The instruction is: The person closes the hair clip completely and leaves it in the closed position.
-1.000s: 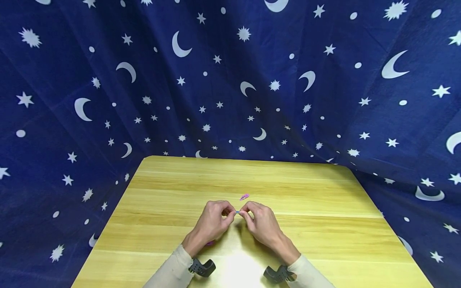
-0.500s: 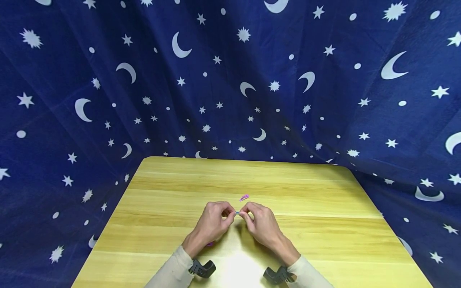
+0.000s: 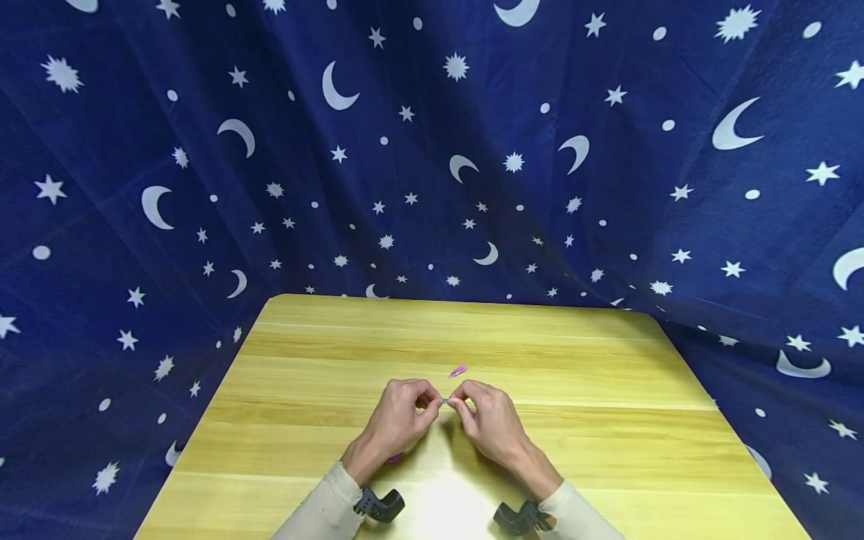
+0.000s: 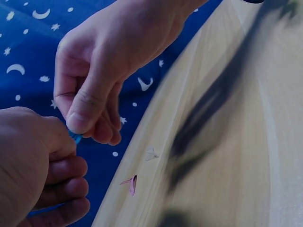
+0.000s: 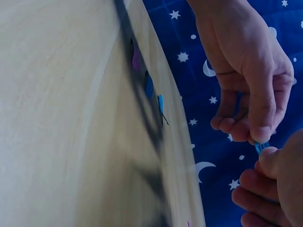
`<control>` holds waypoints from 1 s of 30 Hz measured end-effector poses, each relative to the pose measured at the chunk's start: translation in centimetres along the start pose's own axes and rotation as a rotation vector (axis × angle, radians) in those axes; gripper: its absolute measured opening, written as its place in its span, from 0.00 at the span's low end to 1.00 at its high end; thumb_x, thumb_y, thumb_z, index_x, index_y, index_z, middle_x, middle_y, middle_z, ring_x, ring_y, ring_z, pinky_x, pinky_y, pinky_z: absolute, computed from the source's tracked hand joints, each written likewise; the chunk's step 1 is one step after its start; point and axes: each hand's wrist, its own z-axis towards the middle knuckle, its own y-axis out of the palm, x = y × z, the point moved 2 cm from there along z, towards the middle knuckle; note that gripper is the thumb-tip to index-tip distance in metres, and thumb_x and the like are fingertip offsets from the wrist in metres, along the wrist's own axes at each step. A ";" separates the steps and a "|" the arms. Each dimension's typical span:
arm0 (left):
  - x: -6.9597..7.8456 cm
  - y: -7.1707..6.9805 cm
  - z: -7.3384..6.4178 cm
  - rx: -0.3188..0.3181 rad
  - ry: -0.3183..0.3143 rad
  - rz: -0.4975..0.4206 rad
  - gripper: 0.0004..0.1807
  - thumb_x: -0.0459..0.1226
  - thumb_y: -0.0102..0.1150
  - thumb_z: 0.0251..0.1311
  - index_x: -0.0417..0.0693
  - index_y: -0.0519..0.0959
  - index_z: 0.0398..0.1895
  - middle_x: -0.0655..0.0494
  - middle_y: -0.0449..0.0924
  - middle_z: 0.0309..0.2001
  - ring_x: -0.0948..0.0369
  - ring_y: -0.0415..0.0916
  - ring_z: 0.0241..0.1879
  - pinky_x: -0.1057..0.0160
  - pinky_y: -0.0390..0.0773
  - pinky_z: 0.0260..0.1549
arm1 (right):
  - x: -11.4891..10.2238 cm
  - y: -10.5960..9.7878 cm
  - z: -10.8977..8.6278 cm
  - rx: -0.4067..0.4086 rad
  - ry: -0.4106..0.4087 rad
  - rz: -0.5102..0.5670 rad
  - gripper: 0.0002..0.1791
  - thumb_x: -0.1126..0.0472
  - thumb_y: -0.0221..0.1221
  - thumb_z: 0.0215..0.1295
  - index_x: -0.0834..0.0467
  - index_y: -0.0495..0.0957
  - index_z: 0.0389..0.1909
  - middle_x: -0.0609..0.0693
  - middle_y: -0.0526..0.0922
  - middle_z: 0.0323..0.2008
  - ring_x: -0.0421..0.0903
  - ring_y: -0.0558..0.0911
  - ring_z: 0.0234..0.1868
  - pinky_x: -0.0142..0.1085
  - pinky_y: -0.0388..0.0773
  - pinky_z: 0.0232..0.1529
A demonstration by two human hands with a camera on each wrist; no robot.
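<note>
Close together above the table, both hands pinch a small blue hair clip (image 3: 445, 400) between thumb and fingertips. My left hand (image 3: 400, 414) grips its left end, my right hand (image 3: 493, 420) its right end. In the left wrist view a bit of the blue clip (image 4: 75, 137) shows between the fingertips. The right wrist view catches its middle (image 5: 261, 147) too. Fingers cover most of it, so whether the clip is snapped open or closed cannot be told. Just beyond the hands lies a pink hair clip (image 3: 457, 371) on the table.
Beside my left wrist a purple clip (image 3: 394, 457) is partly hidden. The right wrist view shows a purple clip (image 5: 135, 57), a dark blue one (image 5: 149, 85) and a light blue one (image 5: 161, 106) on the wooden table (image 3: 607, 450). A pale clip (image 4: 151, 153) lies near the pink one.
</note>
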 end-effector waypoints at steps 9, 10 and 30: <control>0.2 0.1 0.0 0.018 -0.014 0.002 0.07 0.26 0.72 0.62 0.47 0.88 0.30 0.57 0.90 0.29 0.66 0.86 0.29 0.72 0.85 0.31 | 0.0 0.1 0.3 0.011 0.015 0.025 0.10 0.65 0.76 0.64 0.53 0.83 0.32 0.43 0.89 0.31 0.35 0.82 0.31 0.32 0.81 0.32; 0.2 0.1 0.0 0.017 -0.014 0.004 0.07 0.26 0.72 0.62 0.47 0.88 0.30 0.57 0.90 0.29 0.67 0.86 0.29 0.72 0.85 0.32 | 0.0 0.1 0.3 0.009 0.017 0.027 0.10 0.65 0.76 0.64 0.53 0.83 0.32 0.43 0.89 0.31 0.35 0.83 0.32 0.32 0.81 0.32; -0.3 -0.5 -0.5 -0.038 -0.028 0.015 0.04 0.32 0.74 0.66 0.49 0.91 0.33 0.60 0.92 0.32 0.70 0.85 0.32 0.68 0.86 0.35 | -0.2 0.1 0.0 -0.040 0.087 0.089 0.07 0.67 0.75 0.66 0.52 0.88 0.33 0.43 0.92 0.33 0.42 0.92 0.40 0.42 0.91 0.45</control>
